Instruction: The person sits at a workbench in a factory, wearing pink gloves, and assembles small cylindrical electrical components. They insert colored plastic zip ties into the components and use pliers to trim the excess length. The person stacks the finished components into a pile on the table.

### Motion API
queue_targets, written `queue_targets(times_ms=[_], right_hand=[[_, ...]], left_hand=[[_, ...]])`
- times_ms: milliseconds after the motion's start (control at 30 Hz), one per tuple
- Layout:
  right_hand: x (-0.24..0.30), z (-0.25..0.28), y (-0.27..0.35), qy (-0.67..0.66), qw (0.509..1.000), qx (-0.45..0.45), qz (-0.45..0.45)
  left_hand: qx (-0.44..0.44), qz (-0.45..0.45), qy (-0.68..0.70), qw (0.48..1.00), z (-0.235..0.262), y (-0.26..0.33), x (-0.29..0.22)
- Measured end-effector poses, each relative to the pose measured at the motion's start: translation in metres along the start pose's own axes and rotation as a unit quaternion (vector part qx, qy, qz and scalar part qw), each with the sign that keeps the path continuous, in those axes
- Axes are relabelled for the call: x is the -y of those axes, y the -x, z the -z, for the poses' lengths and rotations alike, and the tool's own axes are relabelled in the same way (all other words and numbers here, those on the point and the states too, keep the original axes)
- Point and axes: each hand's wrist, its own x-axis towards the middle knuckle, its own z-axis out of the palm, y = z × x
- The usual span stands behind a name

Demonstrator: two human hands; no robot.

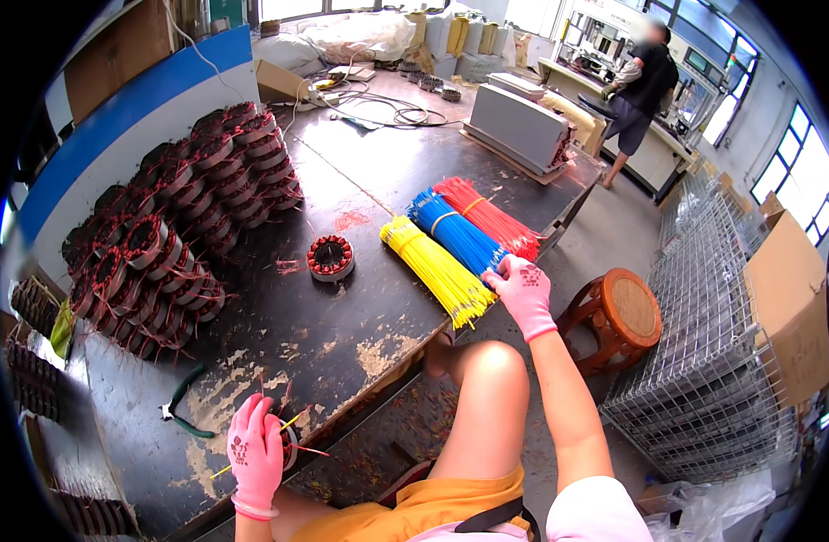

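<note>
In a pink glove, my left hand (pixel 256 447) is closed around a motor stator (pixel 290 449) at the table's near edge. Most of the stator is hidden behind the fingers; yellow and red wire ends stick out around it. My right hand (pixel 525 291), gloved alike, pinches at the near end of the blue wire bundle (pixel 450 233). Beside that bundle lie a yellow wire bundle (pixel 435 271) on the left and a red wire bundle (pixel 491 219) on the right, each tied with a band. A single stator (pixel 330 259) with red windings rests left of the yellow wires.
Tall stacks of stators (pixel 206 185) fill the table's left side. Dark-handled pliers (pixel 181 406) lie near my left hand. A grey box-like block (pixel 518 126) stands at the far right. Beyond the table are a wooden stool (pixel 627 316), wire-mesh cages (pixel 694 361) and another person (pixel 645 90).
</note>
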Motion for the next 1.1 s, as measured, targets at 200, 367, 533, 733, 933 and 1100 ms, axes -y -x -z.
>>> queue_targets(times_ms=[200,367,533,733,933,1100], right_hand=[[0.007,0.007,-0.012,0.006,0.998,-0.062,0.02],[0.004,0.011,-0.024,0.009,0.999,-0.037,-0.008],[0.005,0.017,-0.026,0.034,0.999,-0.007,0.019],[0.003,0.072,0.023,-0.095,0.994,-0.044,-0.035],[0.138,0.091,0.121,-0.446,0.876,0.11,0.144],[0.21,0.082,0.148,-0.419,0.806,0.242,0.34]], left_hand=[[-0.012,0.001,-0.001,1.0,0.001,0.001,-0.001],[-0.014,-0.003,0.001,1.0,0.002,-0.001,-0.004],[-0.016,-0.007,0.006,1.0,-0.001,-0.002,-0.005],[-0.019,-0.013,0.014,1.0,-0.001,-0.003,-0.005],[-0.204,-0.192,-0.075,0.957,0.024,-0.013,-0.061],[-0.158,-0.312,-0.137,0.927,0.059,-0.016,-0.073]])
